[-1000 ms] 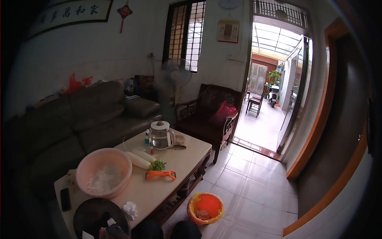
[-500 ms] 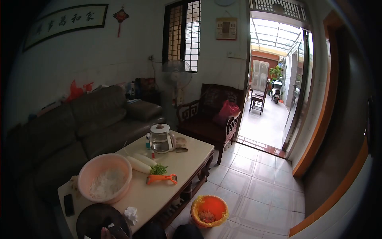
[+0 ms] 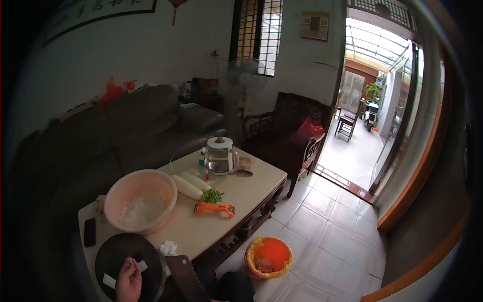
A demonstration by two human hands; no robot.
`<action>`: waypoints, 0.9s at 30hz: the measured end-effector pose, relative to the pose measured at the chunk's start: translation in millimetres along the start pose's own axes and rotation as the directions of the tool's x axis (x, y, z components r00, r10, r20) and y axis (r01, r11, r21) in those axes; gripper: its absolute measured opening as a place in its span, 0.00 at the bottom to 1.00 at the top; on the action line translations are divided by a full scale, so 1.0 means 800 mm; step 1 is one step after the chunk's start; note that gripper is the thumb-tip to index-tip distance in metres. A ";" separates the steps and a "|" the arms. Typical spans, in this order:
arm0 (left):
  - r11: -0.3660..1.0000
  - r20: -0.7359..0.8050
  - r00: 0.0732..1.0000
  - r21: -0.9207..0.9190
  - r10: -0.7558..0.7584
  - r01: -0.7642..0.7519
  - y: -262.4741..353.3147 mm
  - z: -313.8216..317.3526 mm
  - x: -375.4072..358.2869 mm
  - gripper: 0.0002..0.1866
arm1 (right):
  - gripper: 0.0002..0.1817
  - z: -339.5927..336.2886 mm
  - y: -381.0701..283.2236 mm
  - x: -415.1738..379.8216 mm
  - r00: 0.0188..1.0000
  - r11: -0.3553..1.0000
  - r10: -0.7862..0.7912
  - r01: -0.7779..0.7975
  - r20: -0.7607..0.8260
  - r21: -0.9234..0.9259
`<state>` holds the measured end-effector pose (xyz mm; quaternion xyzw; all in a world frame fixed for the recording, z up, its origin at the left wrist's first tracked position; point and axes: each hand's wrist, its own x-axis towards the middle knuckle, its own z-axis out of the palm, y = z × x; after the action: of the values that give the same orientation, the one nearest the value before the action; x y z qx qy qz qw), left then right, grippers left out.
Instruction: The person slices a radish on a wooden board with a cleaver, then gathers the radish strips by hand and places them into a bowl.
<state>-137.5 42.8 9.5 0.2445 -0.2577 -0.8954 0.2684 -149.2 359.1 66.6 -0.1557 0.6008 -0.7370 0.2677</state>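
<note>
A: Report the position and state of each hand.

B: The left hand [image 3: 129,282] rests over the round dark cutting board [image 3: 113,254] at the near end of the table [image 3: 201,236]. Its fingers are curled onto a small white radish piece [image 3: 141,265]; a second white slice [image 3: 108,281] lies on the board just beside it. The right hand itself is out of view. Only the cleaver [image 3: 184,277] shows, blade dark and broad, angled beside the board's right edge, so the grip on it cannot be confirmed.

A: Where is the remaining stock?

B: Two whole white radishes [image 3: 188,185] lie mid-table, between the pink basin [image 3: 146,199] of shredded radish and the orange peeler [image 3: 215,208]. A glass kettle [image 3: 220,157] stands beyond them. An orange bin [image 3: 268,256] sits on the floor near the table corner.

A: How should the cutting be done well?

B: In my judgement: keep the fingertips tucked back, knuckles toward the blade. Lay the piece flat side down so it does not roll. Keep the piece well inside the board, clear of the crumpled tissue [image 3: 168,247] at its rim.
</note>
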 end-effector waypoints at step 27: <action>0.853 0.189 0.940 0.399 0.283 -0.337 0.039 0.119 0.183 0.16 | 0.17 -0.102 0.019 0.005 0.901 0.968 0.169 -0.228 -0.399 -0.104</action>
<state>-289.0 -37.4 55.4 0.1965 -0.4990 -0.7755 0.3332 -194.5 420.5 33.1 0.0357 0.7074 -0.6754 0.2053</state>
